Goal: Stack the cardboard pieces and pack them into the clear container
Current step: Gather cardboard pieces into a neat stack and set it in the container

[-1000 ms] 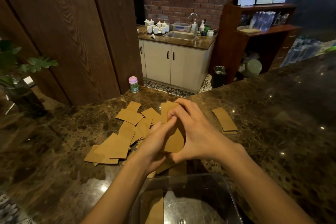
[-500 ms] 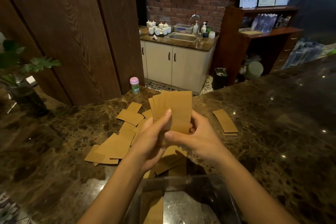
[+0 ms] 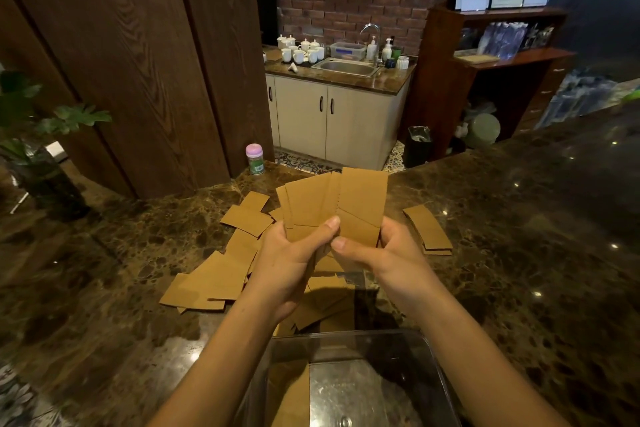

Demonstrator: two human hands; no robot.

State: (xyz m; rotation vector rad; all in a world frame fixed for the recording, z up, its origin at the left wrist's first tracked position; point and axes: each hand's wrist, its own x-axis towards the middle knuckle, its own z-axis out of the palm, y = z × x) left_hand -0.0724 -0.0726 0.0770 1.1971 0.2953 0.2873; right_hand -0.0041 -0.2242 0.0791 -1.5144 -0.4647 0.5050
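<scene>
The left hand (image 3: pixel 291 260) and right hand (image 3: pixel 388 253) each pinch the bottom of a fan of cardboard pieces (image 3: pixel 332 201); loose pieces (image 3: pixel 221 274) lie at eight o'clock, the clear container (image 3: pixel 346 334) at six

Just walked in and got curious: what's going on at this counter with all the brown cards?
A person holds a fanned bunch of cardboard pieces upright, gripped by the left hand and the right hand, above the marble counter. More loose pieces lie scattered on the counter to the left, and a small neat stack lies to the right. The clear container sits nearest the person, with packed cardboard already inside.
</scene>
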